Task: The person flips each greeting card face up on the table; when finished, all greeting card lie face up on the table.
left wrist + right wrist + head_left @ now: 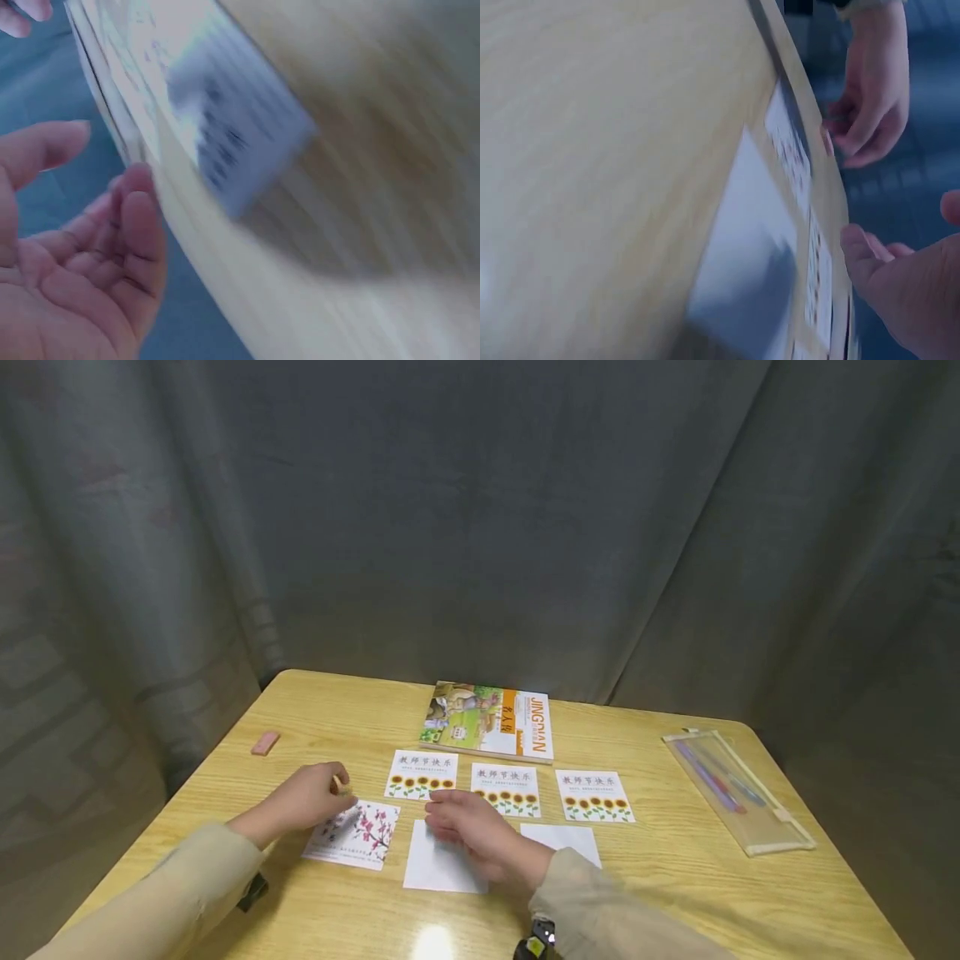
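My left hand [309, 797] is over the upper left corner of a card with pink blossom branches [362, 843]. Its fingers are loosely bent and hold nothing; in the left wrist view the thumb and fingertips [141, 217] stand apart. Above a blank white card [442, 864] is my right hand [480, 833], fingers extended and nothing in them, casting a shadow on the card in the right wrist view. Partly behind the right forearm lies a second white card [562, 839]. A row of three sunflower cards [422, 768] lies beyond the hands, the middle one [510, 781] partly covered by the right hand.
A picture-covered book [487, 720] lies at the table's back edge. At the left is a pink eraser [265, 743]. A clear zip pouch with pens [780, 843] lies on the right. Grey curtains [480, 527] hang behind the wooden table [690, 893].
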`<state>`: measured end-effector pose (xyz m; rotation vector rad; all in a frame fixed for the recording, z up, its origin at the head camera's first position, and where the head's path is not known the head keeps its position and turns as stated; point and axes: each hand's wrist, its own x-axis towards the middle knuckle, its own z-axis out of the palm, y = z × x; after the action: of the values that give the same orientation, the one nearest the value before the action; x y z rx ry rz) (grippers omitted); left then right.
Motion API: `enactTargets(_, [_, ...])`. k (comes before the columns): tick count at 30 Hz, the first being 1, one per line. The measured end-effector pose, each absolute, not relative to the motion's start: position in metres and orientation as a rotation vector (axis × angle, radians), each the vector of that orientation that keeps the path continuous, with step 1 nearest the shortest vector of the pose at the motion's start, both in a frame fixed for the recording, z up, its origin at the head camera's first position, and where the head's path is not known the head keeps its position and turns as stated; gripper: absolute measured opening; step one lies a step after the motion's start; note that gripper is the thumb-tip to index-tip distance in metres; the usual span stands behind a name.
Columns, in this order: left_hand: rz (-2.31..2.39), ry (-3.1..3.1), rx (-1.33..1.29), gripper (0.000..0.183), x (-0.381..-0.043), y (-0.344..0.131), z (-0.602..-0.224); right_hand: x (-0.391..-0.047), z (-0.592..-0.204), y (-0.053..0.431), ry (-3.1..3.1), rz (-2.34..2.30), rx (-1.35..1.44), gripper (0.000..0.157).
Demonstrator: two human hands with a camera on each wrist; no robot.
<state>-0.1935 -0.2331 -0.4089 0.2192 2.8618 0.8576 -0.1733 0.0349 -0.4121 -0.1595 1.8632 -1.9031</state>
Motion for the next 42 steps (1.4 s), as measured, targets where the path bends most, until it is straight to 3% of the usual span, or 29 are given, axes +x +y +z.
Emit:
enactTargets(5, [0.891,2.867,0.595,0.034,-0.188,-0.207,-0.404,-0.182,-0.412,0.073,1.918,-1.807,-0.168,0.051])
enactTargets(11, [0.523,2.793,1.166,0.048,-0.173,-0.179,-0.407,-0.183,-0.422,0.105,1.942,-1.696,-0.145,0.051])
enactTargets(17, [0.251,2.571,1.409,0.069,-0.162,-0.164,-0.420,-0.175,-0.428,0.114,1.904,-1.751,-0.062,0.045])
enactTargets(22, [0.105,2.530,1.465,0.081,-0.157,-0.161,-0.429,-0.169,-0.426,0.114,1.890,-1.779,-0.019,0.042])
enactTargets(27, [-0.047,2.564,1.445,0.092,-0.151,-0.156,-0.428,-0.160,-0.422,0.109,1.851,-1.821,-0.015,0.057])
enactTargets(31, [-0.105,2.582,1.400,0.094,-0.150,-0.153,-0.427,-0.155,-0.418,0.102,1.790,-1.831,-0.045,0.013])
enactTargets(32, [-0.104,2.583,1.390,0.094,-0.150,-0.153,-0.427,-0.155,-0.418,0.101,1.792,-1.824,-0.046,0.011])
enactTargets(33, [-0.102,2.581,1.375,0.094,-0.150,-0.152,-0.427,-0.155,-0.418,0.100,1.791,-1.823,-0.051,0.022])
enactTargets(35, [-0.078,2.576,1.357,0.093,-0.150,-0.151,-0.427,-0.157,-0.419,0.101,1.803,-1.804,-0.048,0.025])
enactTargets(39, [0.014,2.553,1.304,0.091,-0.151,-0.149,-0.427,-0.159,-0.422,0.106,1.845,-1.789,-0.002,0.007])
enactTargets(42, [0.115,2.522,1.236,0.088,-0.153,-0.148,-0.427,-0.159,-0.423,0.108,1.838,-1.841,0.051,0.031])
